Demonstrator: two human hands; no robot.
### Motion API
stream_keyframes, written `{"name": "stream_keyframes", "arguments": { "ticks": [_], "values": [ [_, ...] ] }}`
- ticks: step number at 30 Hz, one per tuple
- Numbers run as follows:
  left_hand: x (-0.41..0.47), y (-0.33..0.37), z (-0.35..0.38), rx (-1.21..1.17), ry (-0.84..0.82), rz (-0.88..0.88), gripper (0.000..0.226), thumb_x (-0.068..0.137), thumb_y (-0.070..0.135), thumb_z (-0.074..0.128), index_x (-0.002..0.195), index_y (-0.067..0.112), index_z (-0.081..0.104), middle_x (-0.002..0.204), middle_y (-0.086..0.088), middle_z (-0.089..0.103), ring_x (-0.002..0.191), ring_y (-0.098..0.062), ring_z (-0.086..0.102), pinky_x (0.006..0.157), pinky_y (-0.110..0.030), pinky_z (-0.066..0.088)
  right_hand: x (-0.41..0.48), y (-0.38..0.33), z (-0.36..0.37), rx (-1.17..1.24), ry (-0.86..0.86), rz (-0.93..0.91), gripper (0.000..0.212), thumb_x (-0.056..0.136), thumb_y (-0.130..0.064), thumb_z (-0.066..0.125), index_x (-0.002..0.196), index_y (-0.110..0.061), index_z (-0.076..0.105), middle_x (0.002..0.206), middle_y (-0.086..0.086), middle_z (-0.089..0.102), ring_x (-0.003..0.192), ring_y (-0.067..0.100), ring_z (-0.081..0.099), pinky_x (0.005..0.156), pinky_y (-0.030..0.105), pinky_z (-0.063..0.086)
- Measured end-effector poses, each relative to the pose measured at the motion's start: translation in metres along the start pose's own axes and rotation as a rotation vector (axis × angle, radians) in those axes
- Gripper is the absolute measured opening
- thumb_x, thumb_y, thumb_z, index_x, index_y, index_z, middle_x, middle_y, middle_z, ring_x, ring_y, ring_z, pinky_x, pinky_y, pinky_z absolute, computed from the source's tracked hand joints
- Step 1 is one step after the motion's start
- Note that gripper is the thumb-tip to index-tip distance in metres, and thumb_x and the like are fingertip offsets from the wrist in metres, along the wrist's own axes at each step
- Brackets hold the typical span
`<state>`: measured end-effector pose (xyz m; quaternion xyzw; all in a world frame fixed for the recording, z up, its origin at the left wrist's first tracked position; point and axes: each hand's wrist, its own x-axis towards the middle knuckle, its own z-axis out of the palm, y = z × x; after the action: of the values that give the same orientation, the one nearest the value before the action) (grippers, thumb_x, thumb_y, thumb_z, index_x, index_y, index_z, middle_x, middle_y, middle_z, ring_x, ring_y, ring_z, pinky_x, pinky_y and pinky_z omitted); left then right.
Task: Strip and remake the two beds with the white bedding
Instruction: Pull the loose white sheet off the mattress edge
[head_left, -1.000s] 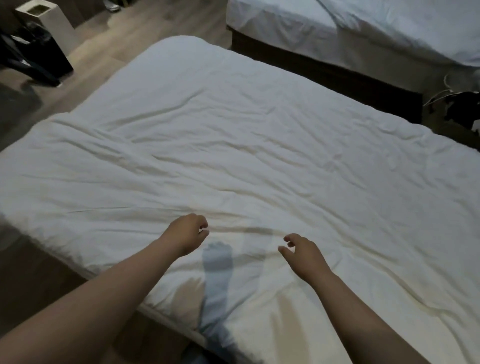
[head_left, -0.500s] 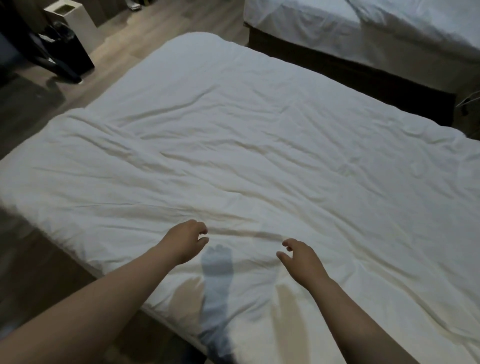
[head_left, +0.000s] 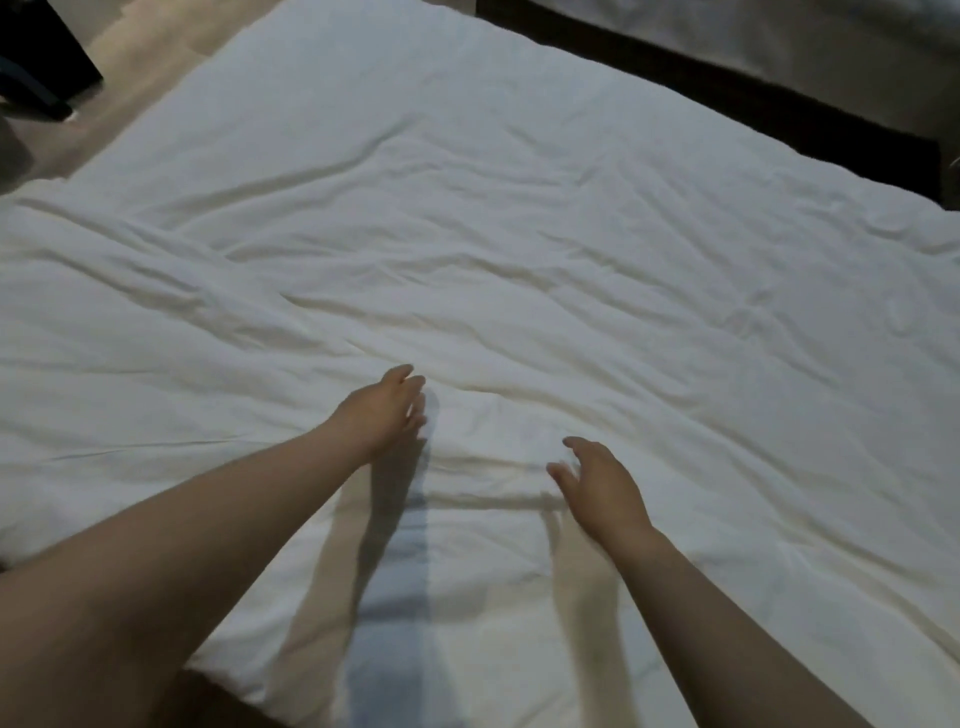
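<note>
Both hands, left hand (head_left: 382, 413) and right hand (head_left: 602, 486), hover with loose fingers, gripping nothing, over the near edge of the white duvet (head_left: 519, 234), probably to smooth its wrinkles.

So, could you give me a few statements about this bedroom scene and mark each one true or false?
1. A white duvet lies spread out under the hands. True.
2. The left hand clutches a pillow. False: it holds nothing, and its fingers are relaxed over the duvet.
3. The right hand holds nothing. True.
4. The duvet is perfectly smooth. False: creases run across it.
5. A second bed shows at the top right. True.
</note>
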<state>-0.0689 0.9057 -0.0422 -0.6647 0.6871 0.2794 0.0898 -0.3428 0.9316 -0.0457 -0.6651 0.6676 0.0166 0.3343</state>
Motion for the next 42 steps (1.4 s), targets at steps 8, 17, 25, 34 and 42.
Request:
{"name": "stream_keyframes", "arguments": {
  "ticks": [8, 17, 25, 34, 42],
  "values": [
    [0.067, -0.040, 0.020, 0.039, -0.140, -0.091, 0.056, 0.085, 0.059, 0.056, 0.125, 0.021, 0.050, 0.126, -0.012, 0.050, 0.114, -0.034, 0.053, 0.089, -0.037, 0.045, 0.053, 0.002, 0.049, -0.082, -0.121, 0.164, 0.062, 0.095, -0.051, 0.046, 0.145, -0.017, 0.033, 0.138, 0.014, 0.039, 0.122, 0.033, 0.048, 0.096, 0.035, 0.040],
    [0.092, -0.046, -0.008, -0.132, 0.471, 0.080, 0.029, 0.085, 0.034, 0.068, 0.096, 0.008, 0.064, 0.104, -0.011, 0.050, 0.081, -0.034, 0.057, 0.064, -0.033, 0.039, 0.084, -0.015, 0.039, 0.154, 0.467, 0.098, 0.019, 0.092, -0.027, 0.056, 0.099, -0.009, 0.057, 0.104, 0.013, 0.052, 0.091, 0.033, 0.054, 0.075, 0.036, 0.037],
    [0.098, -0.064, 0.055, -0.120, 0.207, 0.046, 0.070, 0.083, 0.040, 0.069, 0.140, 0.014, 0.036, 0.139, -0.014, 0.031, 0.113, -0.039, 0.049, 0.092, -0.042, 0.044, 0.098, -0.017, 0.065, 0.024, -0.005, 0.191, 0.076, 0.085, -0.053, 0.061, 0.142, -0.015, 0.031, 0.148, 0.009, 0.020, 0.123, 0.031, 0.047, 0.093, 0.036, 0.041],
    [0.110, -0.136, 0.022, 0.276, 0.265, 0.113, 0.087, 0.081, 0.069, 0.015, 0.142, 0.012, 0.040, 0.150, -0.010, 0.037, 0.140, -0.032, 0.027, 0.112, -0.054, 0.016, 0.113, -0.059, 0.086, -0.019, 0.035, 0.028, 0.093, 0.085, -0.074, 0.029, 0.153, -0.012, 0.013, 0.157, 0.011, 0.017, 0.147, 0.023, 0.009, 0.118, 0.051, -0.002],
    [0.146, -0.161, -0.002, 0.254, 0.295, 0.073, 0.051, 0.082, 0.066, 0.051, 0.083, 0.015, 0.050, 0.088, -0.013, 0.064, 0.083, -0.034, 0.062, 0.077, -0.041, 0.045, 0.155, -0.091, 0.109, -0.132, 0.177, 0.032, 0.076, 0.081, -0.068, 0.031, 0.125, -0.010, 0.051, 0.128, 0.014, 0.047, 0.126, 0.033, 0.039, 0.109, 0.052, 0.025]
  ]
}}
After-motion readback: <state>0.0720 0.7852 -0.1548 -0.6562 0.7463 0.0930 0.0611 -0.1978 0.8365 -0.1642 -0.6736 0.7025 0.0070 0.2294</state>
